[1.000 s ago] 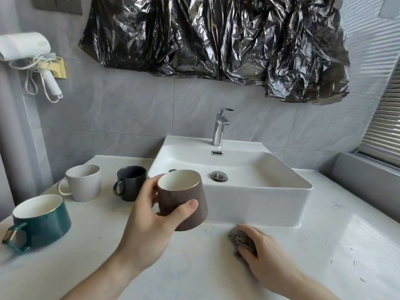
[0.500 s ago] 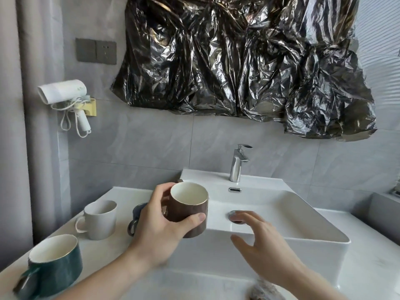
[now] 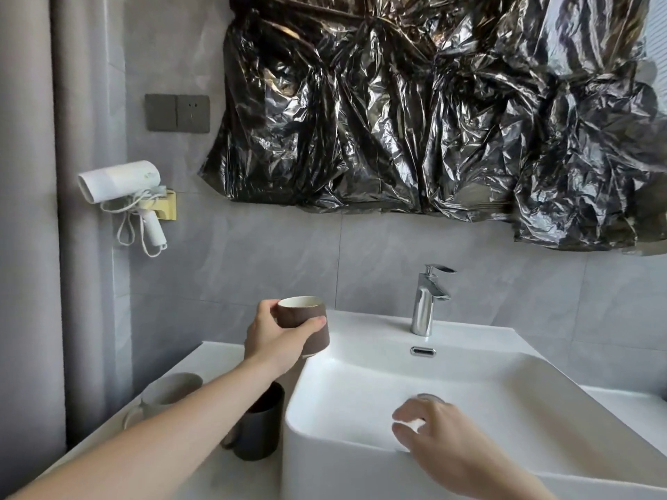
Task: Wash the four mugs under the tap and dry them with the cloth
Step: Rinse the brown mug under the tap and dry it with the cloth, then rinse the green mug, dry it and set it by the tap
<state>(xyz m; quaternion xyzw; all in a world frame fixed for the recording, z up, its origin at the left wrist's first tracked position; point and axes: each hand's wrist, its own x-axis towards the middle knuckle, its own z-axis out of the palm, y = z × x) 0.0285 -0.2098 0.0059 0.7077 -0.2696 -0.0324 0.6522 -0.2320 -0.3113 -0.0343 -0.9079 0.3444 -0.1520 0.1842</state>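
The left hand holds the brown mug higher now, over the sink's left rim toward the tap. The right hand, fingers loose, has reached farther over the basin; the cloth has left view.

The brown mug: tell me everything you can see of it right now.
The brown mug has a matte brown outside, a pale inside and a thin gold-looking rim. It widens toward the base. No handle shows. It is held nearly upright in the air by the left hand, over the left rim of the sink. No water runs from the tap.
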